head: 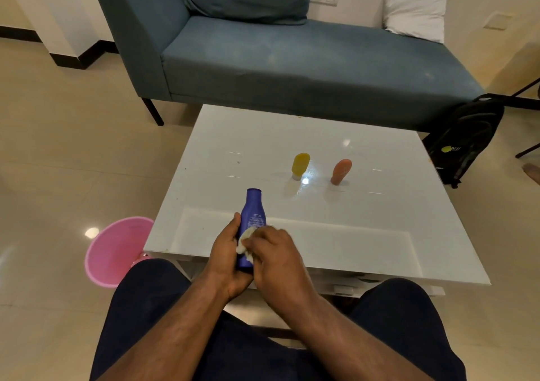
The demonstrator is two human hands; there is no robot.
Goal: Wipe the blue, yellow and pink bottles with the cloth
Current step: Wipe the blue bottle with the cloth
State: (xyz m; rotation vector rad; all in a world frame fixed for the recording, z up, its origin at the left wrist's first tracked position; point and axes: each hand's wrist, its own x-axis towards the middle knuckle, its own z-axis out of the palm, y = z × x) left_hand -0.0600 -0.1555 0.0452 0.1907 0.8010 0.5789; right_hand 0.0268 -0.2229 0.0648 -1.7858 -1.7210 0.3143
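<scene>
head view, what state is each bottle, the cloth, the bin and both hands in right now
blue plastic bottle: capped, held off the table, being wiped
white cloth: bunched, pressed on the bottle
yellow bottle: standing cap-down on the white table
pink bottle: standing cap-down, leaning
left hand: grip closed on bottle
right hand: grip closed on cloth
pink bin: upright, open

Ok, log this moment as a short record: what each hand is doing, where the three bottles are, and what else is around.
left hand: holds the blue bottle
right hand: presses the cloth on the blue bottle
yellow bottle: stands on the table, untouched
pink bottle: stands right of the yellow bottle, apart from it
floor: pink bin left of the table, backpack to the right
behind: sofa
</scene>
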